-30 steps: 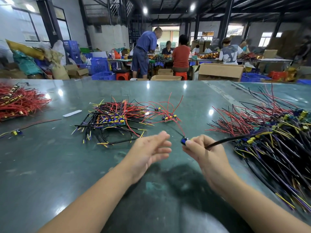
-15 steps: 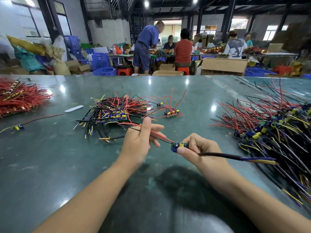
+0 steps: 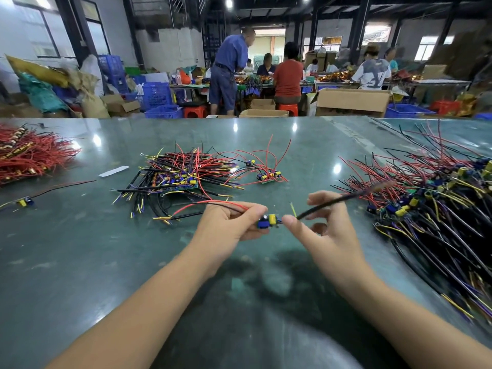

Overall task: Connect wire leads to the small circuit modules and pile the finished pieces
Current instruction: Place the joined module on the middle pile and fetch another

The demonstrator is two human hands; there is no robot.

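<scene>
A small circuit module (image 3: 268,221) with blue and yellow parts hangs between both hands above the green table (image 3: 80,257). My left hand (image 3: 226,230) pinches the module together with its red and black leads (image 3: 213,203), which trail off to the left. My right hand (image 3: 323,235) pinches the black sheathed cable (image 3: 335,202) close to the module's right end; a yellow lead tip (image 3: 292,210) sticks up there. A pile of wired modules (image 3: 183,177) lies just beyond my left hand.
A big heap of modules with black cables (image 3: 431,206) fills the right side of the table. A bundle of red wires (image 3: 29,153) lies far left, a single wired module (image 3: 24,202) near it, a small cluster (image 3: 269,175) mid-table. People work at benches beyond.
My left hand has moved from the red lead onto the module itself. My right hand has slid back onto the black cable, which now points up and to the right.
</scene>
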